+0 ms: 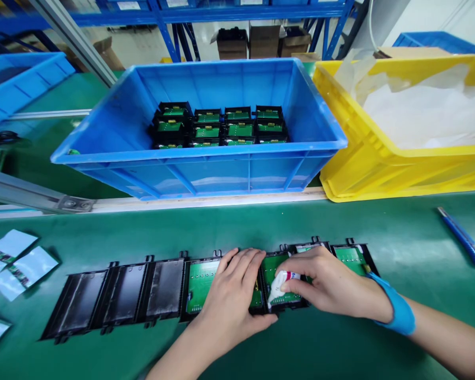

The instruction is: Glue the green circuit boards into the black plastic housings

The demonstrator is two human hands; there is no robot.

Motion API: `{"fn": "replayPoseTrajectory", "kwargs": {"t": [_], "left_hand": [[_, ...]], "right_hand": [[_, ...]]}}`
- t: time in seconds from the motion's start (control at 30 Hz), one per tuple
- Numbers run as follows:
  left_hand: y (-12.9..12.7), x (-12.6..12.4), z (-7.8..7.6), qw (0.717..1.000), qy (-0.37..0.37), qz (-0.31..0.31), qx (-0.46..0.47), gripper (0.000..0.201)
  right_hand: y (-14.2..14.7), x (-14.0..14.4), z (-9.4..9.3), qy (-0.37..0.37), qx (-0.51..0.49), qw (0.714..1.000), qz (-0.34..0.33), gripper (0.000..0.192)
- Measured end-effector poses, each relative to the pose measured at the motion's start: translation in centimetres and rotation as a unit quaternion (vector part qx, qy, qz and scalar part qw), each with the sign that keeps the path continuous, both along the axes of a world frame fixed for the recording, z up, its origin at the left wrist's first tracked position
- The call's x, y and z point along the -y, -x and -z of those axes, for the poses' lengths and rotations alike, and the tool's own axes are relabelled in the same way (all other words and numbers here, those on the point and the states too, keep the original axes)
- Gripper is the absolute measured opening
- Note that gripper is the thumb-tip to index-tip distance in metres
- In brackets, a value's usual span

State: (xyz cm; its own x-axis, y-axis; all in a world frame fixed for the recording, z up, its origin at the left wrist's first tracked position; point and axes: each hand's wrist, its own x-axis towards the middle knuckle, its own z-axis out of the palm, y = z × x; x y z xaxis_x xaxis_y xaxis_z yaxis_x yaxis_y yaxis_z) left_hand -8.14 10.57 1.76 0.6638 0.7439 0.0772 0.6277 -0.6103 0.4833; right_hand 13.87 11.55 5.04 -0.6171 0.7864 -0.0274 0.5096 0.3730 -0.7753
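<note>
My right hand (328,279), with a blue band (398,306) at its wrist, is closed around a small white glue tube (279,287) with red print. The tube's nozzle points down at the lower left corner of a green circuit board (275,261) seated in a black plastic case. Flat across the neighbouring case, my left hand (237,290) has its fingers stretched out and covers much of the board there. To its left another green board (201,282) sits in its case. Farther left in the row, several black cases (124,295) show bare dark insides.
Behind the row stands a blue bin (198,171) holding several cases with boards (208,131). A yellow bin (404,169) with white sheeting is at the right. A blue pen (463,237) lies on the green mat (419,227). White-covered pieces (35,266) lie at the left.
</note>
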Motion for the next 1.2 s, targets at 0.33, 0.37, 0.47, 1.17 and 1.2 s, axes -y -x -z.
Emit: {"fn": "replayPoseTrajectory", "kwargs": {"t": [0.33, 0.37, 0.47, 1.17, 1.2], "left_hand": [[0.0, 0.0, 0.1, 1.0, -0.005, -0.001, 0.015, 0.093], [0.0, 0.0, 0.1, 1.0, -0.005, -0.001, 0.014, 0.093], [0.0, 0.0, 0.0, 1.0, -0.003, -0.001, 0.008, 0.093], [5.1, -0.2, -2.9, 0.997, 0.06, -0.037, -0.022, 0.13], [5.6, -0.2, -2.9, 0.998, 0.054, -0.037, -0.02, 0.127]], "right_hand": [[0.0, 0.0, -0.1, -0.011, 0.004, 1.0, 0.0, 0.024], [0.0, 0.0, -0.1, -0.013, 0.006, 1.0, -0.002, 0.024], [0.1, 0.2, -0.2, -0.026, 0.02, 0.999, -0.016, 0.022], [-0.9, 1.5, -1.4, -0.015, -0.093, 0.972, 0.217, 0.016], [-0.6, 1.6, -1.1, -0.051, -0.083, 0.97, 0.224, 0.014]]}}
